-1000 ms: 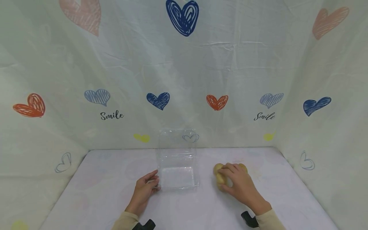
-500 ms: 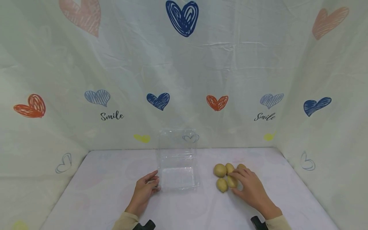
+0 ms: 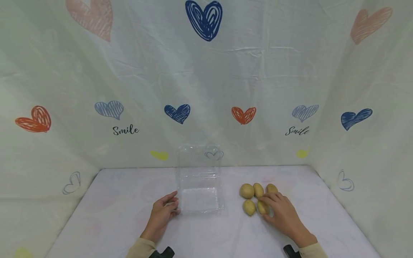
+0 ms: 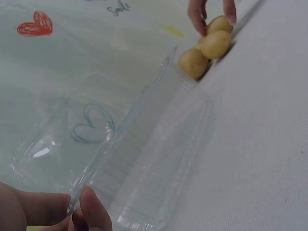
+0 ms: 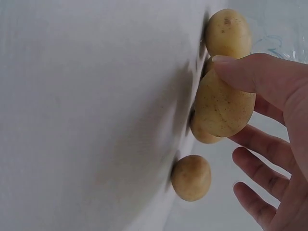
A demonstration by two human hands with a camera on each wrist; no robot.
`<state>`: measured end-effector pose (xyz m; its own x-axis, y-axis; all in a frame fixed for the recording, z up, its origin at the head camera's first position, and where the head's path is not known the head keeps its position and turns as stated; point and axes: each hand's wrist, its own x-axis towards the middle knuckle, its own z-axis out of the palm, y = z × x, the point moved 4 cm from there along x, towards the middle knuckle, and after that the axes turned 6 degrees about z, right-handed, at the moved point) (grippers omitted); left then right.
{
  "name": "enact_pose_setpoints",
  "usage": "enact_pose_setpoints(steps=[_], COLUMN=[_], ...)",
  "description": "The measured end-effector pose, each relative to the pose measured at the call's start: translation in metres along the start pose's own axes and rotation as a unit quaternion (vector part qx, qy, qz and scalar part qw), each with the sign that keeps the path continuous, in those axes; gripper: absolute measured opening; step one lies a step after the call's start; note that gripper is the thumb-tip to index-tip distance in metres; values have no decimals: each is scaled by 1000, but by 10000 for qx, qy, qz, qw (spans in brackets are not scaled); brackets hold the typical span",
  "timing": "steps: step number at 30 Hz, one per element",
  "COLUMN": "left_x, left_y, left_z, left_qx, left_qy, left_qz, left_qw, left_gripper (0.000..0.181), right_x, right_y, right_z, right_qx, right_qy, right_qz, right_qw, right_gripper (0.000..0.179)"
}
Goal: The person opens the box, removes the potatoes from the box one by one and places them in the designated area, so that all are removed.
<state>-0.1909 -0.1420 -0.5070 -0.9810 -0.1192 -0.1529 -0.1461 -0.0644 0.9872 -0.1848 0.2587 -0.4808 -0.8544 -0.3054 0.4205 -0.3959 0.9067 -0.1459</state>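
A clear plastic clamshell box (image 3: pixel 200 199) stands on the table with its lid (image 3: pixel 198 156) raised at the back. On its left side my left hand (image 3: pixel 161 216) pinches the rim between thumb and finger, as the left wrist view shows. To the right of the box, my right hand (image 3: pixel 285 216) grips a potato (image 5: pixel 225 106) between thumb and index finger, the other fingers spread. Around it lie a rounder potato (image 3: pixel 247 191), a potato (image 3: pixel 249 207) in front of that one, a narrow potato (image 3: pixel 258 190) and a potato (image 3: pixel 271 188) partly behind my right hand.
A white cloth (image 3: pixel 206 236) covers the table. Behind it hangs a pale curtain (image 3: pixel 206 82) printed with hearts and words, close to the table's back edge.
My right hand has moved right, uncovering several potatoes. The potato in its fingers has shifted slightly right and nearer to me in the last half second. My left hand and the box stay put.
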Motion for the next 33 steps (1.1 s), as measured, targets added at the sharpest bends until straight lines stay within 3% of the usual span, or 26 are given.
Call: enact_pose_setpoints(steps=[22,33], left_x=[-1,-2], left_y=[2,3], left_z=[0,0], left_qx=[51,16], left_qy=[21,14], left_qz=[16,-2], left_qw=[10000,10000], left_gripper=[49,49], right_x=[-1,-1], right_y=[1,-1], right_z=[6,5], right_qx=[1,-39], right_qy=[-299,-90], right_qz=[137,-71], right_qw=[9995,9999], right_gripper=[58,60])
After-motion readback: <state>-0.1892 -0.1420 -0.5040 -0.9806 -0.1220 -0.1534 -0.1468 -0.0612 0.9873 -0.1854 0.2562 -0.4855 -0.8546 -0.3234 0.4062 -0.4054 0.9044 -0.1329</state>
